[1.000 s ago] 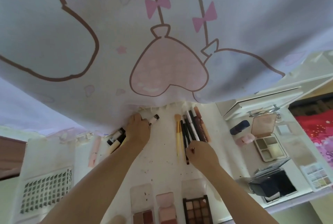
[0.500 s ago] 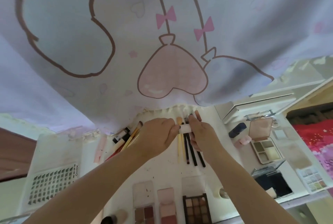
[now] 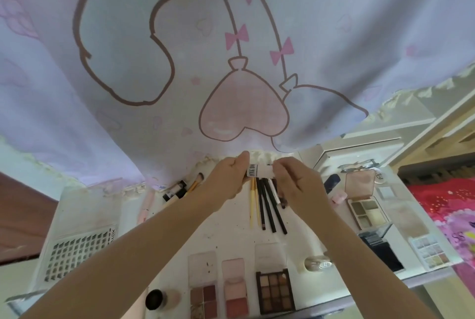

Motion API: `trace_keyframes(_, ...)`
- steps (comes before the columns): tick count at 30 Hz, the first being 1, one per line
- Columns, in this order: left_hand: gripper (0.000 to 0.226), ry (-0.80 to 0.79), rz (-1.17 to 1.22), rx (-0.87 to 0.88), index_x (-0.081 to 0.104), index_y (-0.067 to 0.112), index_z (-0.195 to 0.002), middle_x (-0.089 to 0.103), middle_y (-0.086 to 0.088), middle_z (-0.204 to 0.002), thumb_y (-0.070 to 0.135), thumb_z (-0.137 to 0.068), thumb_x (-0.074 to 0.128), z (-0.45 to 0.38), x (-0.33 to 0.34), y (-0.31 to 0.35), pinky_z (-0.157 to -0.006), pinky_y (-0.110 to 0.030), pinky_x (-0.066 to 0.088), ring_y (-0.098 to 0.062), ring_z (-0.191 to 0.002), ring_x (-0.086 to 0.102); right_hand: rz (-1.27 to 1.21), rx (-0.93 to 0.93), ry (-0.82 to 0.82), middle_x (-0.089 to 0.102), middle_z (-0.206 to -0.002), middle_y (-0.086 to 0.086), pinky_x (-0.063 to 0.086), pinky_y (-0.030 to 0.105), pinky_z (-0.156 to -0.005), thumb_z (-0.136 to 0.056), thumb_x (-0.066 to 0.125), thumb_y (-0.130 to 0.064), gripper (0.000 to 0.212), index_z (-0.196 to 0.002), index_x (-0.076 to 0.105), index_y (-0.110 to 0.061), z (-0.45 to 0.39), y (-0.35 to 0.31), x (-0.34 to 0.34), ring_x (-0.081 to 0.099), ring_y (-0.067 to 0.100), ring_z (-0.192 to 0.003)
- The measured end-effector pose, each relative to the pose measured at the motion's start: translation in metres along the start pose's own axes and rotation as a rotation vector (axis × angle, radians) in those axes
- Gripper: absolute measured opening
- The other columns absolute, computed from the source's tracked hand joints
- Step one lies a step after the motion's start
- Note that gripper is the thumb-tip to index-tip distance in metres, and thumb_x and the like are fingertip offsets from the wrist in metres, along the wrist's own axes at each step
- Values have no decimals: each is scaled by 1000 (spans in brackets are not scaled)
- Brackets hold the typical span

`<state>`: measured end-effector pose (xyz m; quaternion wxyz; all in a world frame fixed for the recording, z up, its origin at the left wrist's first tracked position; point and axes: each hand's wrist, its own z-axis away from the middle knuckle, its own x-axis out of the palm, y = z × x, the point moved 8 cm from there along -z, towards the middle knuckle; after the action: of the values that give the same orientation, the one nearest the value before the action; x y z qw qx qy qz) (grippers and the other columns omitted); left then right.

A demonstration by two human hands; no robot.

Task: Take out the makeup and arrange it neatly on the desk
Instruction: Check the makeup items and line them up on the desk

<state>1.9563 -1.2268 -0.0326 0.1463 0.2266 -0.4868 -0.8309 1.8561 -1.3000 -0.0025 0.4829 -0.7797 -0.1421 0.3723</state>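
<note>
We see a pale lilac curtain (image 3: 180, 67), printed with pink hearts and bows, hanging across the upper part of the view, its frilled hem reaching the far edge of the white table (image 3: 226, 236). The table carries makeup spread all over it, and we place everything else from the row of pencils and brushes (image 3: 266, 205) lying side by side near its middle.

Left of that row, at the table's left end, lies a sheet of false lashes (image 3: 77, 254). Right of the row sits an open compact palette (image 3: 365, 203), and further right a small pastel palette (image 3: 431, 252). Nearer to us than the row, three open eyeshadow and blush palettes (image 3: 275, 290) stand in a line along the near edge. Just left of the row a few tubes and a brush (image 3: 180, 187) lie at a slant.

Directly above the far end of the row, both hands are raised off the table, holding a small white tube (image 3: 259, 171) with dark lettering between them. Our left hand (image 3: 226, 180) curls its fingers around the tube's left end; our right hand (image 3: 298, 185) pinches its right end with fingertips and thumb.
</note>
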Motion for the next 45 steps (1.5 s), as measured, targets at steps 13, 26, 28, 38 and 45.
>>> trace_keyframes(13, 50, 82, -299, 95, 37, 13, -54, 35, 1, -53, 32, -100, 28, 19, -13, 14, -47, -22, 24, -12, -47, 29, -271, 337, -310, 57, -53, -4, 39, 20, -45, -97, 39, -18, 30, -71, 54, -12, 9, 6, 14, 49, 4, -39)
trace_keyframes(26, 47, 78, -404, 41, 40, 14, -58, 40, -3, -61, 34, -99, 28, 11, -20, 1, -46, -22, 25, -11, -47, 29, -312, 313, -296, 56, -81, -1, 45, 15, -62, -83, 57, 4, 27, -84, 53, -22, 12, 14, 16, 54, 7, -66)
trace_keyframes(28, 47, 54, -420, 26, 42, 12, -60, 42, -5, -63, 34, -99, 28, 8, -17, -2, -46, -22, 24, -11, -46, 28, -324, 322, -348, 54, -91, 2, 49, 18, -68, -81, 59, 5, 29, -86, 49, -21, 15, 17, 19, 56, 8, -74)
trace_keyframes(38, 49, -69, -537, 11, 37, 12, -59, 31, 0, -55, 38, -99, 27, 3, 5, -2, -35, -12, 21, -10, -42, 24, -23, 285, -345, 56, -83, -10, 44, 8, -66, -76, 67, -3, 31, -68, 47, -25, 16, 28, 7, 52, -3, -67)
trace_keyframes(45, 63, -136, -469, -51, 41, 12, -52, 33, 0, -49, 52, -95, 20, -1, 22, -10, -44, -19, 25, -12, -42, 29, 382, 117, -448, 39, -67, -21, 30, 7, -58, -79, 59, -8, 11, -87, 59, -16, 17, 32, 13, 36, -5, -62)
